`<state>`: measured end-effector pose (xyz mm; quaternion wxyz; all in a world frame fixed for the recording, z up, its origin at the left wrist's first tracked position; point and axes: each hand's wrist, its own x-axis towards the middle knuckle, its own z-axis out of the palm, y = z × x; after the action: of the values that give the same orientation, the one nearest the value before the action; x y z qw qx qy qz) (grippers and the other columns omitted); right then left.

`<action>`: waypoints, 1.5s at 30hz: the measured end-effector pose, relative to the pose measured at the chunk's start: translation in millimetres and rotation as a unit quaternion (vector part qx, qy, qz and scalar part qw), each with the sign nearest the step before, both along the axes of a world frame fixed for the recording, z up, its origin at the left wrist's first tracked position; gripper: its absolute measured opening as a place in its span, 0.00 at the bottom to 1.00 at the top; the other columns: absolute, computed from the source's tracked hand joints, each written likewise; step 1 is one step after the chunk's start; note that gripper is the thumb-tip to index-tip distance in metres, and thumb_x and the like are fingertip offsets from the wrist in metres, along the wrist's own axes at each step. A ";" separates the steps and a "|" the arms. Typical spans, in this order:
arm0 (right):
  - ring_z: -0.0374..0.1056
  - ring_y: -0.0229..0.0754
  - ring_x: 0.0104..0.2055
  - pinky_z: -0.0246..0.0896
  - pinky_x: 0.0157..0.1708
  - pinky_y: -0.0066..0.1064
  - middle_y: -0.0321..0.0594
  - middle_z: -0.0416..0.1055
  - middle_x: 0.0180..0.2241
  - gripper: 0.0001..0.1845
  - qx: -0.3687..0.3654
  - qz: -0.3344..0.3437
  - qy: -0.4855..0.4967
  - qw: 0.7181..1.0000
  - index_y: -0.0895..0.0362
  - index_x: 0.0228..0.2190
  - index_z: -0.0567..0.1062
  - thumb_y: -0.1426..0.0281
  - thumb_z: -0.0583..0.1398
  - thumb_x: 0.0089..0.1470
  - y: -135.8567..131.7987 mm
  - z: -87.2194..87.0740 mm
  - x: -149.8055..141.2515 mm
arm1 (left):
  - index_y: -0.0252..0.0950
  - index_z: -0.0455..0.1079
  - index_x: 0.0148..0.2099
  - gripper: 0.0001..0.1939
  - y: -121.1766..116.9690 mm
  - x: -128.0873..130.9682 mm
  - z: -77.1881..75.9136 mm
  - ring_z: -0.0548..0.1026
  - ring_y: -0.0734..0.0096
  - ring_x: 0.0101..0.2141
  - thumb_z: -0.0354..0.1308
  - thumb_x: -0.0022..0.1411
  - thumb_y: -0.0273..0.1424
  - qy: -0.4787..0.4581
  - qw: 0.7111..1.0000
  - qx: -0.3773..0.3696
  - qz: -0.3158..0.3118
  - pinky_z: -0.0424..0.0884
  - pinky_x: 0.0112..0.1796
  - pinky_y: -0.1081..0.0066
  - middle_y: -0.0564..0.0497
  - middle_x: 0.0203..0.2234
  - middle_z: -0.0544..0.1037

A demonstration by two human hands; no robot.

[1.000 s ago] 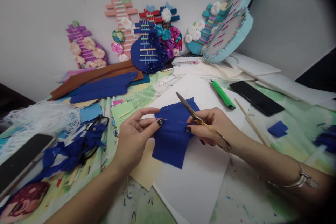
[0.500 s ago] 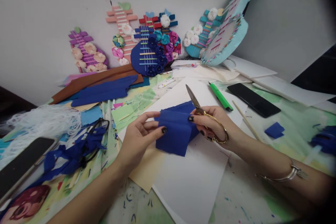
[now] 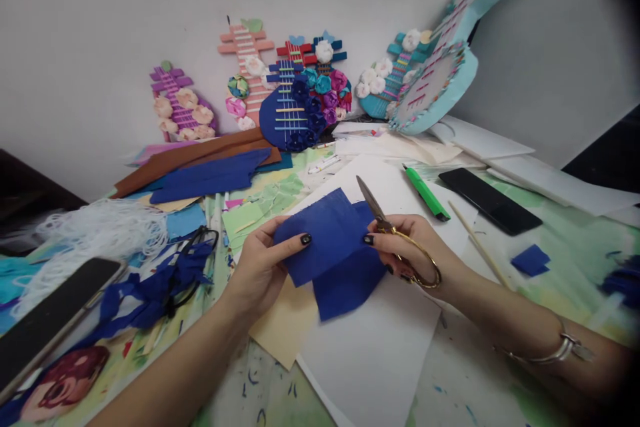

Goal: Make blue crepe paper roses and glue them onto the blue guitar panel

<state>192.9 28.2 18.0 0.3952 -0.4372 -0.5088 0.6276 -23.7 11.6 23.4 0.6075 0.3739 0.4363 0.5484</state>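
My left hand (image 3: 260, 263) pinches the left edge of a folded piece of blue crepe paper (image 3: 333, 250), thumb on top. My right hand (image 3: 407, 247) grips the paper's right edge with thumb and forefinger and also holds gold-handled scissors (image 3: 395, 230), blades closed and pointing up and away. The paper is held just above a white sheet (image 3: 375, 340) with a cream sheet (image 3: 283, 327) under it.
A green marker (image 3: 426, 193), a black phone (image 3: 489, 200), a wooden stick (image 3: 480, 247) and a small blue scrap (image 3: 531, 260) lie at right. Black scissors (image 3: 193, 260), blue paper strips (image 3: 145, 293), white string (image 3: 95, 233) and another phone (image 3: 50, 320) lie at left. Paper-flower guitars (image 3: 300, 103) lean against the wall.
The blue paper was flat a second ago; both hands have folded it over and lifted it slightly. The scissors tilted more upright in my right hand.
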 end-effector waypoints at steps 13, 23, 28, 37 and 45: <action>0.52 0.28 0.10 0.44 0.09 0.19 0.27 0.60 0.08 0.07 -0.017 0.113 -0.074 0.991 0.60 0.24 0.73 0.68 0.65 0.43 -11.6 4.3 -10.8 | 0.38 0.68 0.48 0.26 -6.4 4.7 0.6 0.77 0.69 0.28 0.69 0.45 0.26 0.053 0.985 -0.044 -0.158 0.75 0.29 0.72 0.47 0.34 0.79; 0.51 0.28 0.10 0.46 0.10 0.20 0.25 0.62 0.10 0.22 0.019 0.048 0.008 0.999 0.59 0.42 0.73 0.67 0.67 0.43 -13.3 -2.6 -10.1 | 0.36 0.66 0.49 0.28 -8.5 6.9 -2.0 0.77 0.69 0.29 0.70 0.45 0.27 0.024 0.989 -0.055 -0.133 0.74 0.31 0.72 0.49 0.33 0.78; 0.54 0.29 0.11 0.50 0.11 0.21 0.27 0.63 0.10 0.24 -0.010 0.102 -0.043 0.994 0.61 0.42 0.74 0.68 0.68 0.40 -12.3 -5.0 -10.9 | 0.37 0.66 0.47 0.26 -10.4 11.3 -4.8 0.76 0.70 0.27 0.69 0.46 0.28 0.071 0.983 -0.063 -0.158 0.73 0.29 0.73 0.48 0.32 0.78; 0.53 0.27 0.11 0.46 0.10 0.19 0.27 0.62 0.10 0.07 -0.009 0.107 -0.056 0.993 0.59 0.22 0.71 0.71 0.64 0.42 -14.2 -2.2 -13.1 | 0.37 0.67 0.47 0.25 -13.0 12.3 -4.6 0.77 0.69 0.29 0.69 0.47 0.29 0.030 0.991 -0.035 -0.125 0.73 0.30 0.72 0.48 0.33 0.78; 0.49 0.26 0.09 0.43 0.09 0.19 0.27 0.60 0.09 0.15 -0.017 0.013 0.086 0.996 0.58 0.18 0.66 0.65 0.65 0.44 -14.0 -10.3 -12.9 | 0.34 0.71 0.51 0.26 -24.9 28.1 -14.2 0.76 0.59 0.42 0.67 0.47 0.31 -0.171 0.969 -0.005 -0.176 0.70 0.45 0.65 0.44 0.40 0.78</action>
<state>180.0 14.1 7.7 0.4214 -0.3817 -0.4682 0.6764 4.4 -13.2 9.2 0.7620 0.3425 0.2566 0.4861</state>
